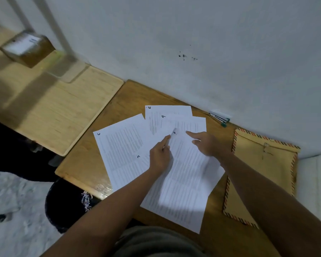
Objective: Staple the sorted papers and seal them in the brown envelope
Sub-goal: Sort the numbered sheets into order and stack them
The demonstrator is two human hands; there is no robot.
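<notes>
Several printed white sheets, each with a handwritten number, lie fanned out on a small wooden table (85, 164). The nearest sheet (183, 182) carries a number at its top corner. My left hand (160, 156) pinches that sheet's top left edge between thumb and fingers. My right hand (207, 143) lies flat on the same sheet's upper part, fingers spread and pointing left. The sheet marked 5 (122, 145) sits at the left, two more (167, 117) at the back. A brown envelope (263, 173) with striped edges lies flat to the right. A stapler (219, 118) rests by the wall.
A white wall (211, 52) runs along the table's far edge. A lighter wooden surface (59, 112) adjoins on the left, with a cardboard box (26, 48) further back. A white block (315, 182) stands right of the envelope. Pale floor shows at lower left.
</notes>
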